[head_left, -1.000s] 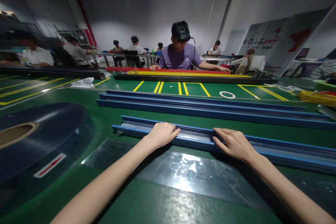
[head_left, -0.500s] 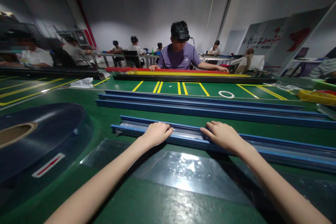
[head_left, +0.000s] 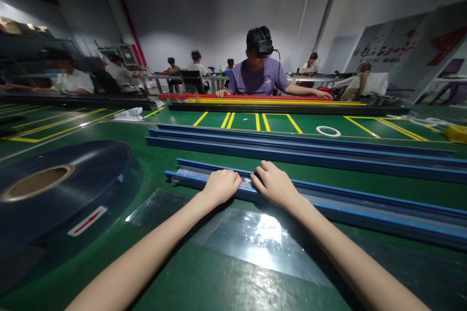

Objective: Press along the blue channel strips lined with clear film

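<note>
A long blue channel profile (head_left: 365, 215) lies across the green table in front of me, with a clear plastic strip (head_left: 247, 182) visible inside its groove. My left hand (head_left: 222, 185) is closed over the channel near its left end, fingers curled across the groove. Close beside it on the right, my right hand (head_left: 273, 182) bends its fingers over the same channel, its thumb towards the left hand. The fingertips of both are partly hidden. Below the wrists, a sheet of clear film (head_left: 237, 245) lies on the table and reflects the lamp light.
A large roll of clear film (head_left: 98, 170) lies at left. More blue profiles (head_left: 292, 148) lie beyond my hands. Behind them are a white ring (head_left: 328, 131), crumpled plastic (head_left: 129, 114) and red, yellow and black profiles by a co-worker (head_left: 257, 77) in purple.
My right hand has moved left along the channel, close to my left hand. The left hand stays at nearly the same spot on the channel. The view has turned slightly left.
</note>
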The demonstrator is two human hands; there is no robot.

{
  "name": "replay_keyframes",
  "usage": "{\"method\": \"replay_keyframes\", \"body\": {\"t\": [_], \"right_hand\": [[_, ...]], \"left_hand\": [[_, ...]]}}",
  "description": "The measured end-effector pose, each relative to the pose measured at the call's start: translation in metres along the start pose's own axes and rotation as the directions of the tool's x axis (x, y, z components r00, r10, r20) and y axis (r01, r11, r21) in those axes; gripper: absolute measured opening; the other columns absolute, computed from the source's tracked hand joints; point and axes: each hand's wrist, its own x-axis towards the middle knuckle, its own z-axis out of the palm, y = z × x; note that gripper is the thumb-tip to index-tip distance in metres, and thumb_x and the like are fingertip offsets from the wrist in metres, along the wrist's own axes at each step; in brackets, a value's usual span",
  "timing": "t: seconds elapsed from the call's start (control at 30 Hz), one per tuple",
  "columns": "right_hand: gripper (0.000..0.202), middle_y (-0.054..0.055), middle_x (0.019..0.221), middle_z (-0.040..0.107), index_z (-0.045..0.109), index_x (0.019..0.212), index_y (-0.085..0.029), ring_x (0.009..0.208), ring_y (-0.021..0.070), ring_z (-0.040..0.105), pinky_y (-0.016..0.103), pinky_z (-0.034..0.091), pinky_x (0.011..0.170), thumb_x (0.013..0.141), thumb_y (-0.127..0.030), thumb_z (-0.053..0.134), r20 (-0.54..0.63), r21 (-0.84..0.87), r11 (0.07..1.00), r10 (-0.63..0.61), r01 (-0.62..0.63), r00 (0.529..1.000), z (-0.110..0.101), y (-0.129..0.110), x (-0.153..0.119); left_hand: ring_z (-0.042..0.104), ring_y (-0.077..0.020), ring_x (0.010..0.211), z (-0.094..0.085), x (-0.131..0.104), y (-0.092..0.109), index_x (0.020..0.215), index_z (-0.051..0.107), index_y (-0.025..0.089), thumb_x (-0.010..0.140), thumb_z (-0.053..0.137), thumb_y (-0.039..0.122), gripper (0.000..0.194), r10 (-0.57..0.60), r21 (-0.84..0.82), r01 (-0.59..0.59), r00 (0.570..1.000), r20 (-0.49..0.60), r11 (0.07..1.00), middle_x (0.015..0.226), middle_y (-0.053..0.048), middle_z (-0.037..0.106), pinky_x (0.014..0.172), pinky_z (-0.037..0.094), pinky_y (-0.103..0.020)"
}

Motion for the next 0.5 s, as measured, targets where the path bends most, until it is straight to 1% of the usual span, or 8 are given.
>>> {"method": "replay_keyframes", "body": {"t": [0.23,0.4,0.5], "right_hand": [[0.034,0.007,0.083,0.054,0.057,0.082,-0.017,0.083,0.0173,0.049,0.026,0.038,0.071,0.089,-0.031,0.027,0.001,0.002,1.000,-0.017,0.017,1.000,-0.0008,0.0013,-0.0020],[0.032,0.007,0.086,0.055,0.058,0.087,-0.017,0.085,0.0170,0.049,0.026,0.037,0.073,0.089,-0.030,0.029,0.034,0.018,1.000,-0.009,0.009,0.999,-0.0003,0.0022,-0.0017],[0.031,0.007,0.086,0.056,0.058,0.089,-0.017,0.085,0.0168,0.049,0.026,0.037,0.072,0.089,-0.030,0.030,0.031,0.029,1.000,-0.012,0.011,0.999,0.0008,0.0033,-0.0019]], "left_hand": [[0.062,-0.0206,0.078,0.0016,-0.0023,0.0008,0.076,0.064,0.017,0.085,0.025,0.025,0.041,-0.028,-0.009,0.027,0.999,-0.036,1.000,0.083,-0.007,0.067,0.066,0.044,-0.029],[0.062,-0.0204,0.078,0.0038,-0.0015,0.0009,0.077,0.065,0.017,0.085,0.027,0.025,0.040,-0.046,-0.010,0.046,0.998,-0.047,0.999,0.083,-0.007,0.067,0.066,0.044,-0.029],[0.062,-0.0199,0.078,0.0050,-0.0015,0.0005,0.077,0.065,0.017,0.085,0.027,0.025,0.040,-0.050,-0.005,0.050,0.997,-0.054,0.999,0.082,-0.007,0.067,0.066,0.044,-0.028]]}}
